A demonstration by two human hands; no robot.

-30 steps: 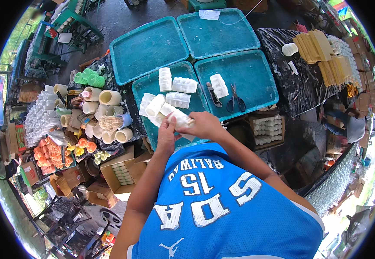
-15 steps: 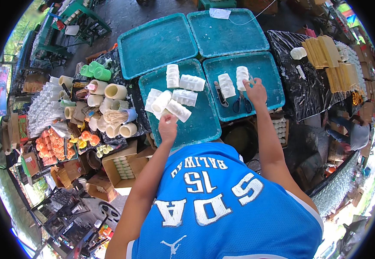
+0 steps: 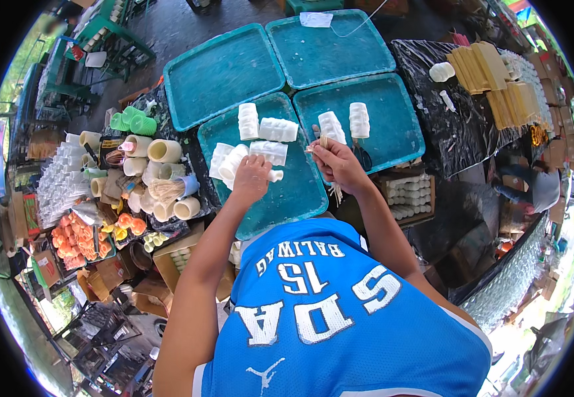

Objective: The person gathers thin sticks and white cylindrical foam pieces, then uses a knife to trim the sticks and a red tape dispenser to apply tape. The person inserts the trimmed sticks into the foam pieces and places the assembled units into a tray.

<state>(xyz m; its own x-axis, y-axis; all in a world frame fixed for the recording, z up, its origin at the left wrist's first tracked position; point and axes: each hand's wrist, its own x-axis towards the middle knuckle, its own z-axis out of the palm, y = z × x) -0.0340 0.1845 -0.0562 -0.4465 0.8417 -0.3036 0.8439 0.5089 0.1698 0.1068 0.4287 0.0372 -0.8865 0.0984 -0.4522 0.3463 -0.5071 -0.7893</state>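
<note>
My left hand point(image 3: 252, 178) is closed around a white knobbly cylinder point(image 3: 275, 175), mostly hidden under my fingers, over the near left teal tray point(image 3: 287, 206). Beside it lie several similar white cylinders point(image 3: 278, 130), some touching one another. My right hand point(image 3: 341, 167) pinches a bundle of thin pale strands point(image 3: 336, 192) between the two near trays, with ends poking out above and below the fingers. Beyond that hand, two more white cylinders point(image 3: 359, 120) lie in the near right tray point(image 3: 399, 142). Dark-handled scissors point(image 3: 365, 157) are partly hidden behind my right hand.
Two far teal trays point(image 3: 224, 76) adjoin the near ones; a white paper point(image 3: 316, 20) lies on one. Cream tubes point(image 3: 164, 151), green cups point(image 3: 143, 125) and orange pieces point(image 3: 75, 228) crowd the left. Yellowish slabs point(image 3: 479, 69) are stacked at right. A box of white pieces point(image 3: 409, 197) stands below.
My right hand has moved left and nearer from the right tray's cylinder, and now holds the strands in plain view. My left hand has shifted slightly and covers the cylinder. The whole view has shifted.
</note>
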